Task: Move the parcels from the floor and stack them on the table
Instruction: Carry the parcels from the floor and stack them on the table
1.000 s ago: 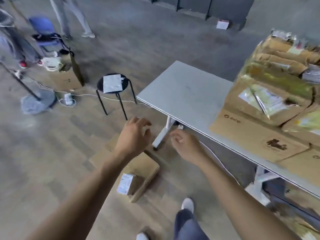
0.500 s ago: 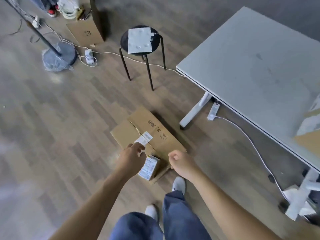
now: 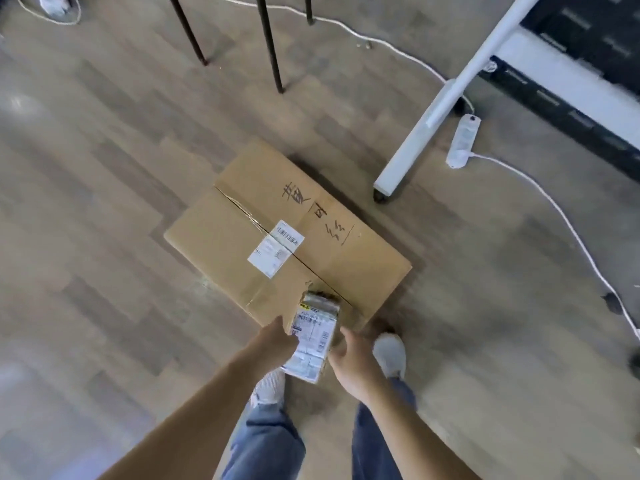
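A small parcel (image 3: 313, 337) wrapped in tape, with a white shipping label, sits at the near corner of a large flat cardboard box (image 3: 242, 244) that lies on the wooden floor. The big box has a white label and handwritten black marks on top. My left hand (image 3: 277, 341) grips the small parcel's left side, fingers tucked behind it. My right hand (image 3: 349, 362) presses against its right side. The table top is out of view.
A white table leg (image 3: 433, 112) stands right of the box, with a white power strip (image 3: 464, 140) and its cable (image 3: 568, 220) on the floor beside it. Black stool legs (image 3: 270, 46) stand behind the box. My white shoes (image 3: 389, 351) are just below the box.
I have bent down closer to the floor. Both hands dropped from near the table's edge to the small parcel and closed on its two sides.
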A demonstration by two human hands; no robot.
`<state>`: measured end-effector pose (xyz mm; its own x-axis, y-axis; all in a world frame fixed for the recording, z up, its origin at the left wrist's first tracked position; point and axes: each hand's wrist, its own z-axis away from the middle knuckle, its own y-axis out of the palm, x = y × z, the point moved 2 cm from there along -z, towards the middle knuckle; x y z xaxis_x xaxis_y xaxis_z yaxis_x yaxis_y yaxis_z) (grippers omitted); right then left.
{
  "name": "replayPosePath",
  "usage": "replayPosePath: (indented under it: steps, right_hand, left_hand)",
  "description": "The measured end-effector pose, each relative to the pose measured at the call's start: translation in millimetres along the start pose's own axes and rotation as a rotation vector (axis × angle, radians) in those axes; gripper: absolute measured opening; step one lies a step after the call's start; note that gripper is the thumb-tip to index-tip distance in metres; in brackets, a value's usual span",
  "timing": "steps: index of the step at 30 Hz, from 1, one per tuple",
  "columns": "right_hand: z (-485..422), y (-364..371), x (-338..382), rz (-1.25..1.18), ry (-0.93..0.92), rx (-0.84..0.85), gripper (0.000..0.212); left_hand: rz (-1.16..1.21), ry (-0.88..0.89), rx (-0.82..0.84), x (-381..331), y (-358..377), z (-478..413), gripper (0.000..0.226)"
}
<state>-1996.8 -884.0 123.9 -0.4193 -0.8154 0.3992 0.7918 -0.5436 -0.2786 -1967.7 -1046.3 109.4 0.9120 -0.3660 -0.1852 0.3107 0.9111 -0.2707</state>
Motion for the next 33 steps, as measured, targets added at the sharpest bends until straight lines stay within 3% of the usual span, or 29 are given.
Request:
replayPosePath:
  steps: [3, 5, 9, 13, 16, 22, 27, 33]
  right_hand:
    - [-3.4, 20.4, -1.7, -0.028, -0.036, 0.0, 0.055]
    - [2.6, 18.5, 2.8, -0.083, -0.067, -0.085, 0.06]
    - [40.8, -19.1, 32.4, -0.179, -0.14, -0.272, 0.045]
    - [112.5, -83.6, 82.9, -0.223, -0.226, -0.335, 0.037]
    - [170.0, -133.2, 112.4, -0.251, -0.32, -0.392, 0.038]
    - [296.8, -231.3, 157.4, -0.215, -0.559, -0.535, 0.045]
    - [403.7, -325.0, 153.7, -0.161, -0.758, -0.741, 0.067]
    - [519.1, -439.7, 116.4, -0.015, -0.937, -0.981, 0.054]
  left_hand:
    - [0.126, 0.022, 0.003, -0.5, 6.7, -8.7, 0.053]
    - [0.227, 0.041, -0.025, -5.7, 5.6, -2.0, 0.056]
    - [0.321, 0.141, -0.067, -29.5, -18.3, 45.9, 0.072]
    - [0.327, 0.313, -0.004, -83.5, -62.8, 132.7, 0.047]
    - [0.377, 0.422, -0.009, -126.7, -92.7, 202.5, 0.046]
    - [0.357, 0.762, -0.08, -216.0, -131.5, 331.7, 0.039]
    - [0.194, 1.124, -0.076, -297.6, -111.9, 462.2, 0.055]
    - [-0.023, 1.421, -0.179, -389.3, -52.3, 587.0, 0.05]
